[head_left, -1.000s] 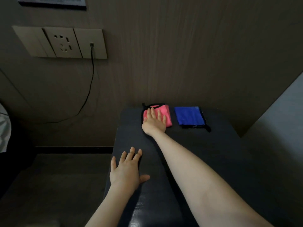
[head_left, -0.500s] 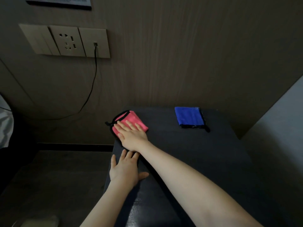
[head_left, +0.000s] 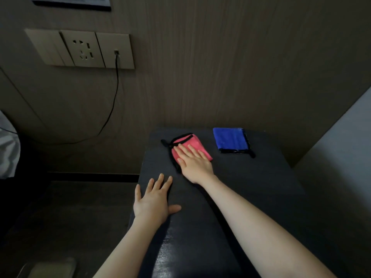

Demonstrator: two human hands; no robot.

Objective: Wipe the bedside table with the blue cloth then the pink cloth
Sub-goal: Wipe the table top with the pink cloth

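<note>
A folded pink cloth [head_left: 192, 143] with black trim lies on the dark bedside table [head_left: 261, 177], near its back left part. My right hand [head_left: 193, 162] presses flat on the cloth with straight fingers and covers its near half. A folded blue cloth [head_left: 230, 140] with a black edge and loop lies alone at the back of the table, to the right of the pink one. My left hand [head_left: 154, 201] rests flat with spread fingers on the table's left edge, nearer to me.
A wood-panel wall stands right behind the table. A socket panel [head_left: 82, 49] on it has a black cable [head_left: 114, 97] hanging down to the left. A pale wall rises on the right. Dark floor lies left of the table, with white bedding [head_left: 8, 149] at the far left.
My right hand slid the pink cloth from the back middle to the table's left edge, then back toward the right. My left hand has stayed on the left edge.
</note>
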